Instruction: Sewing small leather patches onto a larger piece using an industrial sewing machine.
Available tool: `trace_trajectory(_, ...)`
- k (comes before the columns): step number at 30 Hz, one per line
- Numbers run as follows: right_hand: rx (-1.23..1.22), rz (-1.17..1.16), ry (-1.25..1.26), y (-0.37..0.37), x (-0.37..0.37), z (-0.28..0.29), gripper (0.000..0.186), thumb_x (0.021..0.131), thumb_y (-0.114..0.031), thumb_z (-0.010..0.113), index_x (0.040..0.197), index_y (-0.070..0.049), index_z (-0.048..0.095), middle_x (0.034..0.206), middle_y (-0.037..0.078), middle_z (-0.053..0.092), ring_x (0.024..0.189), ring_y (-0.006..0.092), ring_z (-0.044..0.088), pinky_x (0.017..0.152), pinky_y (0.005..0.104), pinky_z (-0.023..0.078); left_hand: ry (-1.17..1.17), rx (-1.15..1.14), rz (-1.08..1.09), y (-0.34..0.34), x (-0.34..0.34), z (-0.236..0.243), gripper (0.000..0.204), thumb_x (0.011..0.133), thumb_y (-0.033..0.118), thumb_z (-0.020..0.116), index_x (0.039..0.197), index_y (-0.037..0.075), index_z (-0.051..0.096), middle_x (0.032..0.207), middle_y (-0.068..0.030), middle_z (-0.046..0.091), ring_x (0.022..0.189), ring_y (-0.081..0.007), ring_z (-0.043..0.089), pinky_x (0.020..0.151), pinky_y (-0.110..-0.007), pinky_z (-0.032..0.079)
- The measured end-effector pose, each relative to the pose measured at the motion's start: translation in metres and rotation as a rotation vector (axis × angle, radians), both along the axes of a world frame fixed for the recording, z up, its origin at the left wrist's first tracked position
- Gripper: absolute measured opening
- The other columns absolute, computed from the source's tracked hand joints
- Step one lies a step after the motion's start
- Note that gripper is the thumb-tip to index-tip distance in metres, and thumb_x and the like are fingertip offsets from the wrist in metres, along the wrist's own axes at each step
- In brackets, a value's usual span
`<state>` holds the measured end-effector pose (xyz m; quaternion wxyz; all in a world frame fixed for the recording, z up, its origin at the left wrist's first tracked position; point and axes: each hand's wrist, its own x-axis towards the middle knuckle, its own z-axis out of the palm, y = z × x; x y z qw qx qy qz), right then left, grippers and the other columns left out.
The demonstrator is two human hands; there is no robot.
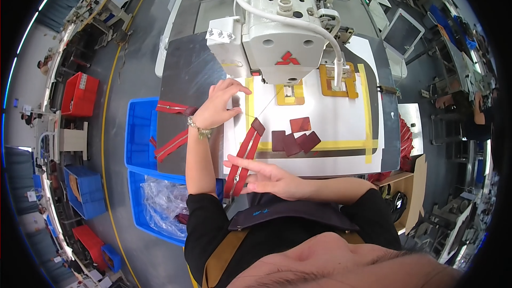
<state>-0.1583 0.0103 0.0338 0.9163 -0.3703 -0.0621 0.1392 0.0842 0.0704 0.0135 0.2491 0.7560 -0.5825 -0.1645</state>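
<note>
A red zipper (244, 162) with a dark maroon end tab lies slantwise at the near left edge of the white work sheet. My right hand (269, 177) grips its near end, index finger stretched across the tape and the other fingers beneath. Beyond the zipper my left hand (221, 101) is raised with thumb and index finger apart, and I see nothing between them. A thin thread runs from under the sewing machine head (282, 42) toward the zipper's tab. Several maroon patches (292, 144) lie loosely overlapped to the right of the zipper.
Yellow clamp frames (289, 99) sit beneath and beside the machine head. Another red zipper (173, 146) crosses the table edge behind my left forearm. Blue bins (141, 152), one with clear plastic, stand left. A cardboard box (416, 194) is at the lower right.
</note>
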Motion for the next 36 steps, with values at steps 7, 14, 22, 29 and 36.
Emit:
trace_trajectory(7,-0.458,0.007,-0.102,0.005,-0.007,-0.026,0.069,0.094,-0.008,0.055,0.152,-0.009,0.019,0.154,0.012,0.025,0.128,0.0197,0.043,0.101,0.0316,0.044,0.716,0.242,-0.196,-0.001,-0.005,-0.012,0.024,0.092,0.027,0.057,0.101,0.005,0.064,0.080,-0.0041,0.063,0.073,-0.0144,0.058,0.073,-0.031,0.045)
trace_trajectory(14,-0.657,0.018,-0.123,0.001,0.002,-0.032,0.061,0.094,-0.009,0.055,0.149,-0.008,0.029,0.152,0.012,0.032,0.119,0.0194,0.052,0.090,0.0309,0.052,0.737,0.328,-0.216,-0.012,-0.025,-0.015,0.036,0.097,0.031,0.054,0.086,0.000,0.068,0.065,-0.0017,0.061,0.060,-0.0095,0.055,0.058,-0.025,0.044)
trace_trajectory(22,-0.321,0.094,0.004,0.008,-0.001,-0.066,0.069,0.094,-0.011,0.056,0.152,-0.007,0.018,0.157,0.012,0.019,0.139,0.0235,0.032,0.107,0.0394,0.038,0.962,0.022,0.116,-0.012,-0.021,-0.017,0.020,0.091,0.017,0.065,0.094,-0.002,0.071,0.066,0.0009,0.061,0.050,-0.0037,0.047,0.047,-0.020,0.039)
trace_trajectory(29,-0.145,0.294,0.018,0.013,-0.011,-0.083,0.076,0.096,-0.022,0.057,0.154,-0.010,0.009,0.159,0.011,0.008,0.145,0.0251,0.015,0.116,0.0457,0.023,0.889,-0.092,0.185,-0.010,-0.016,-0.022,0.021,0.092,0.017,0.064,0.102,0.000,0.071,0.060,0.0029,0.058,0.049,-0.0038,0.048,0.046,-0.020,0.039)
trace_trajectory(36,-0.253,0.419,-0.042,0.018,-0.013,-0.096,0.076,0.098,-0.031,0.053,0.154,-0.010,0.006,0.160,0.012,0.007,0.146,0.0239,0.013,0.117,0.0429,0.019,0.851,-0.104,0.198,-0.009,-0.016,-0.024,0.021,0.093,0.015,0.062,0.103,0.000,0.071,0.057,0.0019,0.056,0.047,-0.0042,0.047,0.046,-0.021,0.040)
